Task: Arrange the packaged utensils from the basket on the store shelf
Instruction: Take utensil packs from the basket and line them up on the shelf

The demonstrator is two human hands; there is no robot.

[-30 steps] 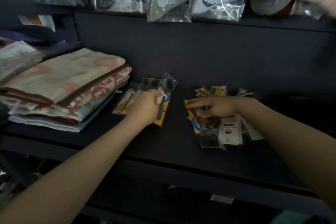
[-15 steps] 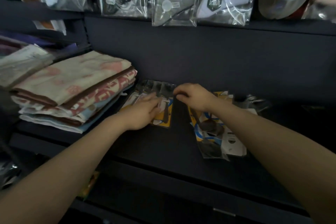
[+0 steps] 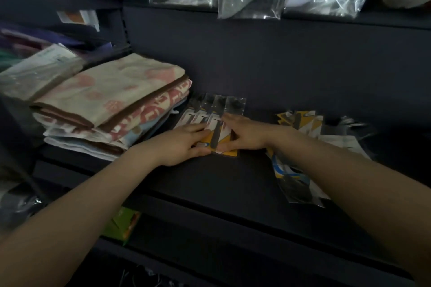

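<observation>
A: Entry, dark flat store shelf point(image 3: 233, 177). Left hand point(image 3: 182, 144) and right hand point(image 3: 242, 134) both lie on the overlapping row of clear-plastic utensil packets with yellow-and-white backing cards point(image 3: 215, 121), just beside the stack of folded patterned towels point(image 3: 112, 105).

B: Grip state?

A: Neither hand closes round anything. Fingers of both look fairly straight, laid flat on the cards; each thumb sits at the near edge. My reading: pressing and squaring the fan so the packets sit edge to edge, dark utensil heads toward the back wall.

B: Remaining stock?

A: A loose heap of similar yellow, blue and white carded packets point(image 3: 300, 144) lies to the right, partly under the right forearm, apart from the tidy row. Basket not in view.

B: Progress?

A: Judged partial; the heap is unsorted.
</observation>
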